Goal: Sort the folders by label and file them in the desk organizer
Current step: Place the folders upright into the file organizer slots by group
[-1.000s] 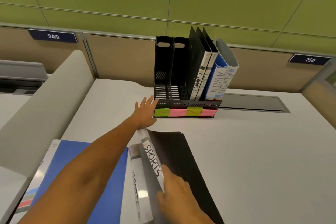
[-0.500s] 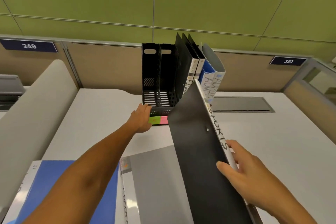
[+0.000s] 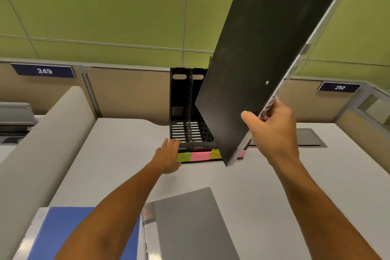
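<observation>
Toward the back edge of the worktop [image 3: 274, 186] stands a black desk organizer [image 3: 183, 112], its front lip carrying a row of sticky notes [image 3: 198, 156] in green, pink, yellow, pink. Two left compartments visible and empty. The right-hand compartments are hidden behind the raised folder; cannot tell what they hold.

Right hand [image 3: 272, 131] grips a black folder [image 3: 263, 59] by its pale spine edge, thumb on the dark cover, fingers curled round the spine. Folder is held up in the air, tilted, its lower corner hanging just in front of the organizer's right end, upper end well above the partition. Spine label mostly covered by the fingers; not readable.

Left hand [image 3: 168, 155] lies flat, fingers straight, against the organizer's front left corner, beside the green note. It grips nothing; likely steadying the rack.

Near front edge of the worktop: a grey folder [image 3: 190, 224] lying flat, and a blue folder [image 3: 69, 232] beside it to the left, partly under the left forearm.

Judgement on progress: task is mid-way at best. One folder is in hand and not yet slotted; at least two more wait on the worktop. Remaining: lower the black folder into its matching compartment, then sort and file the grey and blue ones.
</observation>
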Tool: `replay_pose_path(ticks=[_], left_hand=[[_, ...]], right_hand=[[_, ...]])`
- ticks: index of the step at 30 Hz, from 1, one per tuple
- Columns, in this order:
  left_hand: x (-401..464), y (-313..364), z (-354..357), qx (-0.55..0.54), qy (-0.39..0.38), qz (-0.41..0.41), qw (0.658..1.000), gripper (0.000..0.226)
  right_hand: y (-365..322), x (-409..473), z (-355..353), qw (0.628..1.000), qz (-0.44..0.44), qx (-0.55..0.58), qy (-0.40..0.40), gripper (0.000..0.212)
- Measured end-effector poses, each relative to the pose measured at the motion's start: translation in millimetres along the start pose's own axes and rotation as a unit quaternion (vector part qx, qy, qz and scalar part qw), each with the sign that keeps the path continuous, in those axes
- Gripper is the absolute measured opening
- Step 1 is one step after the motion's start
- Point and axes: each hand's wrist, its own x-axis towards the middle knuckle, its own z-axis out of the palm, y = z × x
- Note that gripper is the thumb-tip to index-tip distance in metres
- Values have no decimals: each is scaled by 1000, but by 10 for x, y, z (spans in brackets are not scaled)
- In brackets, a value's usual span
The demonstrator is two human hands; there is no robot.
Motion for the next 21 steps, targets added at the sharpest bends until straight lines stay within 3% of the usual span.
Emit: replay_pose_path(ticks=[2, 6, 9, 12, 13, 17, 21], left_hand=[[9, 0, -4, 3, -7, -5, 1000, 75], [26, -11, 22, 8, -20, -13, 1000, 77], [50, -7, 49, 6, -21, -19, 1000, 77], [85, -1, 101, 0, -38, -35, 999, 85], [93, -1, 122, -2, -44, -42, 998, 87], [141, -7, 193, -7, -51, -52, 997, 90], [170, -49, 247, -7, -51, -47, 998, 91]], right_hand=[[76, 129, 279, 999, -5, 11, 30, 25], [267, 372, 785, 997, -6, 20, 71, 8], [396, 559, 1125, 997, 2, 14, 78, 15], [547, 711, 1436, 996, 5, -8, 84, 7], [598, 743, 1531, 997, 9, -12, 80, 5], [800, 803, 1877, 999, 37, -14, 34, 27], [977, 739, 2132, 999, 43, -26, -17, 20]])
